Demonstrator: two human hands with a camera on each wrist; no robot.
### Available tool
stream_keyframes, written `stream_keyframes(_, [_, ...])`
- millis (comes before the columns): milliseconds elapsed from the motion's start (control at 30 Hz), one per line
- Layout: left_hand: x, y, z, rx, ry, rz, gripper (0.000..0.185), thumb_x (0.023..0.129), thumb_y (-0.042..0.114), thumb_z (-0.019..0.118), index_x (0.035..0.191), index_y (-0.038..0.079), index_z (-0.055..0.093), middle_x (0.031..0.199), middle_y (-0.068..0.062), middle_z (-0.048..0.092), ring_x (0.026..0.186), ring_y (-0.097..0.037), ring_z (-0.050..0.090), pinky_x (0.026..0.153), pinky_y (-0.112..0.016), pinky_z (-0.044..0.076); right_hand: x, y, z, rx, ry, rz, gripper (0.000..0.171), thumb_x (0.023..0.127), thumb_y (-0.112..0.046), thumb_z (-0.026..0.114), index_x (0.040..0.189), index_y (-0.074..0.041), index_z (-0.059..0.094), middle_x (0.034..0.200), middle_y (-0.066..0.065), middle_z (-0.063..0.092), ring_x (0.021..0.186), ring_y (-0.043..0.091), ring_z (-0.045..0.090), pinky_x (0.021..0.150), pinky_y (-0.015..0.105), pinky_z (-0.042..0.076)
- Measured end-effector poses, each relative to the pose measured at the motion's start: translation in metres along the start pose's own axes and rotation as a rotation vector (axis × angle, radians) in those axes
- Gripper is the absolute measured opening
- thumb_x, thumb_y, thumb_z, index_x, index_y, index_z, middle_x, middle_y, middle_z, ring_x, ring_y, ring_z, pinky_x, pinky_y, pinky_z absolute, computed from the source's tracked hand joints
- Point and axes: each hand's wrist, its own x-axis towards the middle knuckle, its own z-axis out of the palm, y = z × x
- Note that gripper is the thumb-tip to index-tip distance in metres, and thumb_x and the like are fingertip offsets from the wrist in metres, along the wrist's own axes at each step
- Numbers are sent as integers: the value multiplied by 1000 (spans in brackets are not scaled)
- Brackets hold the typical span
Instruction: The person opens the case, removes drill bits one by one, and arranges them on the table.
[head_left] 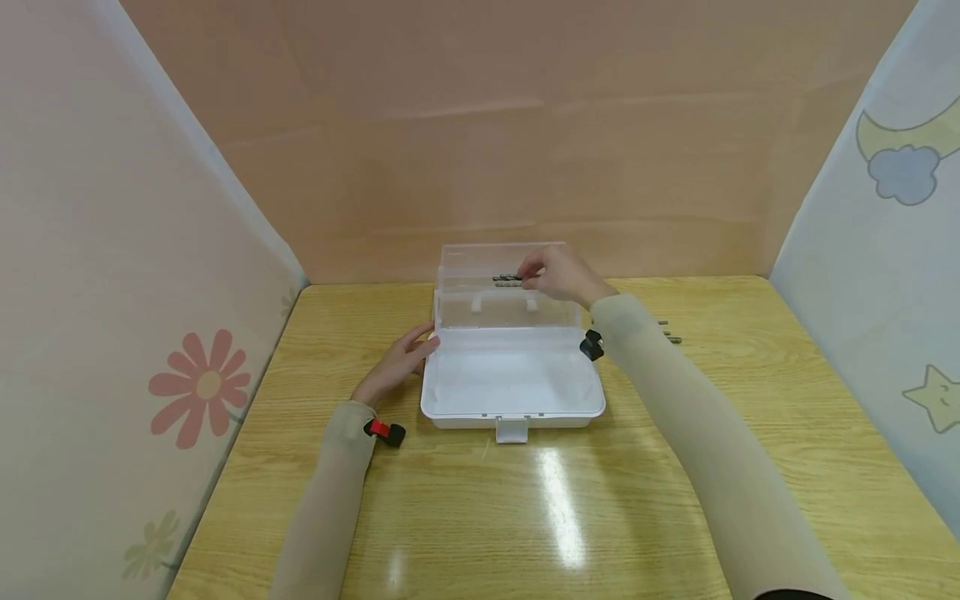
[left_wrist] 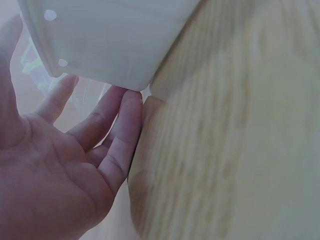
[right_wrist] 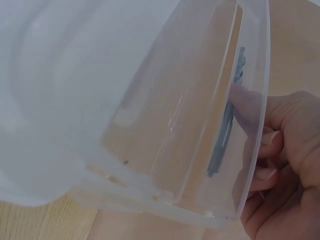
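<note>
Right hand up at the raised clear lid of the white box, grip pinched narrow on the dark drill bits, fingertips curled round their right ends; the right wrist view shows a thumb pressed against the clear plastic with one dark bit lying along the lid's wall. The bits lie with their long axis left to right, parallel to the far edge of the surface, stretching leftward from the grip. The left hand lies well apart from them, fingers straight and relaxed, their tips touching the box's left wall near its back corner; the left wrist view has those fingers touching the box's rounded corner. So the right hand is plainly the nearer one to the bits. The box sits mid-surface, its latch pointing to the near edge. More loose bits lie on the surface to the right of the box, just past the right forearm.
</note>
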Motion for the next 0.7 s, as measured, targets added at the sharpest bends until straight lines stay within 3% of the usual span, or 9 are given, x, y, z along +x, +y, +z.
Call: stream_keyframes(700, [1,0,0,-5,-1,-6,66,114,41,50,170,13,29,147,-31,59,89,-16,73,86,-28,58,-8,-5,-15,-10,-8,4,25,102,-14,73,125,-5,78,125,15,77,124,33,68,110,53,51])
